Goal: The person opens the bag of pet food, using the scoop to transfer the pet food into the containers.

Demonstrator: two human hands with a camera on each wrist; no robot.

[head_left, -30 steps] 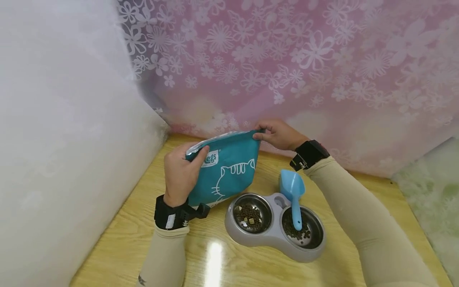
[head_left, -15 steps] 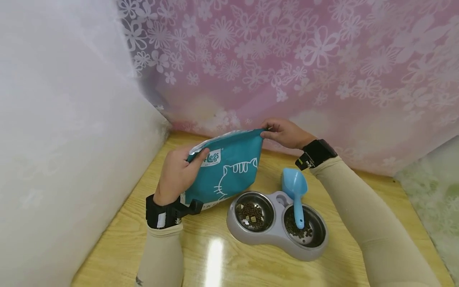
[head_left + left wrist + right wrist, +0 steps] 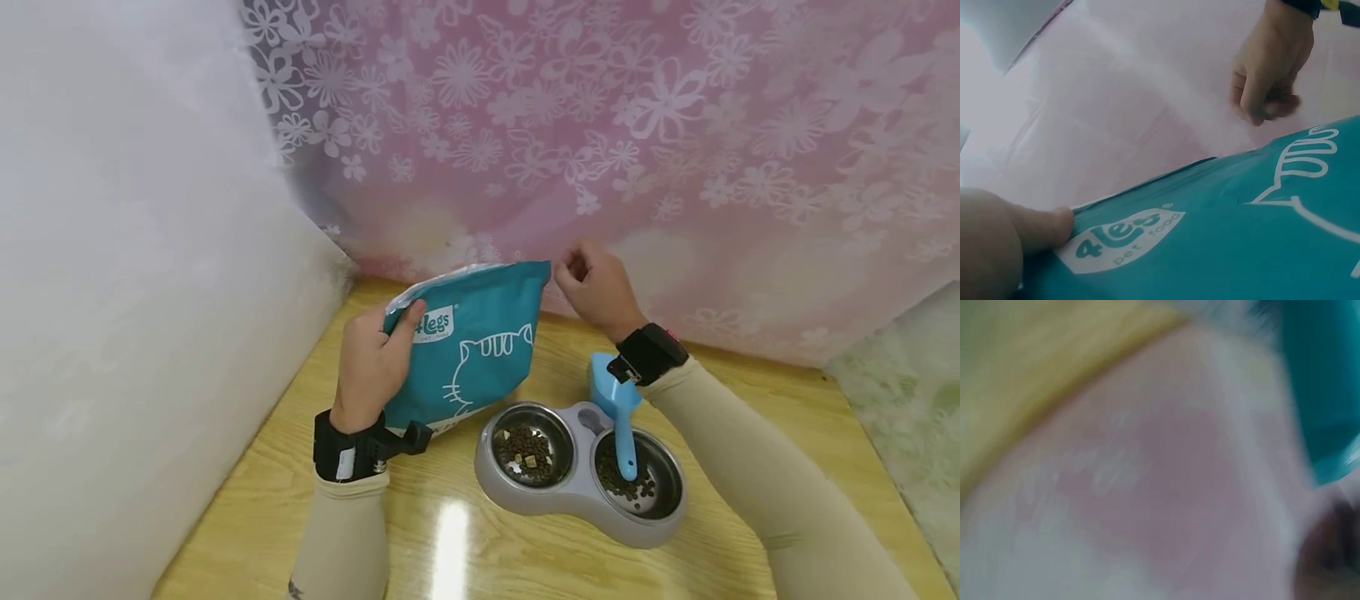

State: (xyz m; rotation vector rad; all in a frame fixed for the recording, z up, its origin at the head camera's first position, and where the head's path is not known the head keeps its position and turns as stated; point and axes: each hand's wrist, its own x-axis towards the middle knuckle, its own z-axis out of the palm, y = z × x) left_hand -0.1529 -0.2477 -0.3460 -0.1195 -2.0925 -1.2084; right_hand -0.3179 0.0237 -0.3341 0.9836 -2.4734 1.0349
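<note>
A teal pet food bag (image 3: 480, 350) with a white cat outline and a "4Legs" label stands tilted. My left hand (image 3: 372, 367) grips its upper left corner, thumb (image 3: 1047, 228) in front on the label side; the fingers behind are hidden. Just off the bag's upper right corner is my right hand (image 3: 596, 287), loosely curled and holding nothing. A small gap parts it from the bag. A grey double bowl (image 3: 551, 496) sits to the bag's right with brown kibble (image 3: 531, 454) in both bowls. Across it lies a blue scoop (image 3: 624, 421), handle over the right bowl.
The wooden table (image 3: 247, 508) runs up to a pink flowered backdrop (image 3: 480, 167) just behind the bag. A pale wall (image 3: 150, 275) rises on the left. The right wrist view is blurred.
My right hand has let go of the bag's upper right corner and drawn slightly away. My left hand keeps its grip, and the bag has shifted only a little.
</note>
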